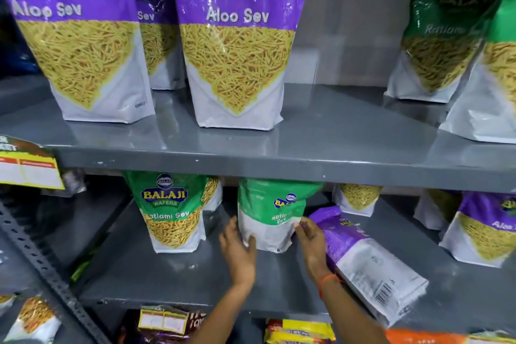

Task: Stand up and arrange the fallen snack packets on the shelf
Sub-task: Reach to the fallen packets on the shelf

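Grip noted on both sides: left hand (238, 244) and right hand (311, 236) hold the lower edges of the green-and-white plastic snack packet (269, 212), fingers curled round it, evidently to steady it on its base. It stands on the lower grey metal shelf (173, 279), long axis upright, printed front facing the aisle. Just beside the right hand, a purple-and-white plastic snack packet (363, 257) lies flat, back panel up. Its long axis runs rear-left to front-right, and its base overhangs the shelf lip. Judged to need standing up.

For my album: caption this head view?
Left hand and right hand hold a green packet upright beside a fallen purple packet.
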Demonstrator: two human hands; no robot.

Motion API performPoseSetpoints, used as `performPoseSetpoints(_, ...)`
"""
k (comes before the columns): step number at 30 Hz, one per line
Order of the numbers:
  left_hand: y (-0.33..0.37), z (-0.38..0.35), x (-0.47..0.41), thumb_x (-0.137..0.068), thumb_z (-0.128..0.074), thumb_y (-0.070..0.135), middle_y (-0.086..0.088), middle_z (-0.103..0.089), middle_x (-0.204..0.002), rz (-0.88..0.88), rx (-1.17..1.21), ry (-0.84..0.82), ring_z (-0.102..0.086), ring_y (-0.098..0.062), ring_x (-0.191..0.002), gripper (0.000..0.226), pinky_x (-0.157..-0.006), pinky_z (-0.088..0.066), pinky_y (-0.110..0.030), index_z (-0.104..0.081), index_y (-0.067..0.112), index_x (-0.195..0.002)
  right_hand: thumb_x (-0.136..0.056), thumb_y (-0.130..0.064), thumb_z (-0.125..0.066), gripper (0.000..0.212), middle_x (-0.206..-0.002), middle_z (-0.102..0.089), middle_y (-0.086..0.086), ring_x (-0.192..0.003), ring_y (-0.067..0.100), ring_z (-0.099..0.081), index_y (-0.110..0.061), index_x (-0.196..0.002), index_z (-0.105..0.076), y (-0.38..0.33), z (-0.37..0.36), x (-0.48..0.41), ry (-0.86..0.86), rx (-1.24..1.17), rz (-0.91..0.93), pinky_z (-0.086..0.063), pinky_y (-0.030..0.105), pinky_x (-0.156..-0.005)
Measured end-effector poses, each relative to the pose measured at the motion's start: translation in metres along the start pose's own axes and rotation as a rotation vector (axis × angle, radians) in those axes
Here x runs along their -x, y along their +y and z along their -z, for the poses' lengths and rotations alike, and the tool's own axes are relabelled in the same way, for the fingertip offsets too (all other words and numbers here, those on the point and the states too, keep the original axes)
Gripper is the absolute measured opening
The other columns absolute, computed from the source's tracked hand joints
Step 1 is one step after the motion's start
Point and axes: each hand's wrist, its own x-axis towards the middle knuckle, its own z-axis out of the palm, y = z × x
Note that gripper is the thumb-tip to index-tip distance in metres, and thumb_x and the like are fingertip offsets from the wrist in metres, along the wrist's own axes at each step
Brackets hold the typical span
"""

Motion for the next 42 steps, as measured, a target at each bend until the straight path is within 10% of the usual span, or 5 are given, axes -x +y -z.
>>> performPoseSetpoints(7, 0.011, -0.004, 0.039, -0.060, -0.059, 0.071, 0.007, -0.048, -0.135, -0.005, 0.125, -0.229, -0.048, -0.008, -0.124, 0.094, -0.103, -0.041, -0.021, -0.034, 0.019, -0.135, -0.080, 0.004, -0.064, 0.019, -0.081, -0.069, 0.003, -0.073, 0.001, -0.063, -0.015, -0.082, -0.061, 0.011, -0.016, 0.059, -0.007, 0.043, 0.051, -0.050, 0.015, -0.073)
performPoseSetpoints(27, -0.014, 0.018, -0.054, -0.090, -0.049, 0.033, 0.000, -0.064, -0.112, 0.114, 0.153, -0.437, -0.055, -0.024, -0.115, 0.017, -0.105, -0.041, -0.054, -0.059, 0.026, -0.102, -0.071, -0.016, -0.072, 0.078, -0.143, -0.036, 0.017, -0.133, 0.033, -0.035, -0.012, -0.138, -0.031, 0.018, -0.026, 0.034, -0.093, 0.257, -0.081, -0.034, 0.056, -0.110)
performPoseSetpoints(34, 0.006, 0.001, 0.025, -0.094, -0.035, 0.037, 0.002, 0.016, -0.152, -0.206, -0.295, -0.106, 0.010, -0.008, -0.142, 0.071, -0.118, 0.004, -0.030, 0.015, 0.018, -0.141, -0.085, -0.020, -0.053, 0.053, -0.142, -0.039, 0.015, -0.133, 0.026, -0.032, -0.010, -0.133, -0.037, -0.024, -0.001, 0.047, 0.140, 0.594, 0.412, -0.028, 0.038, -0.111)
performPoseSetpoints(38, 0.015, -0.038, 0.086, -0.088, -0.021, 0.055, 0.006, 0.012, -0.152, -0.330, -0.299, -0.185, 0.007, -0.001, -0.141, 0.069, -0.116, 0.001, -0.016, 0.015, 0.026, -0.140, -0.080, -0.034, -0.047, 0.055, -0.139, -0.046, 0.022, -0.129, 0.039, -0.039, -0.006, -0.128, -0.045, -0.027, 0.049, 0.026, 0.053, 0.972, 0.367, -0.031, 0.050, -0.112)
performPoseSetpoints(42, 0.016, -0.105, 0.118, -0.090, -0.046, 0.043, -0.030, -0.052, -0.130, 0.287, -0.202, -0.464, -0.055, -0.034, -0.117, 0.059, -0.093, -0.046, -0.038, -0.046, -0.003, -0.126, -0.088, -0.050, -0.041, 0.061, -0.139, -0.046, 0.022, -0.129, 0.039, -0.039, -0.006, -0.130, -0.046, -0.031, 0.136, -0.008, -0.178, 1.171, -0.015, -0.031, 0.047, -0.109)
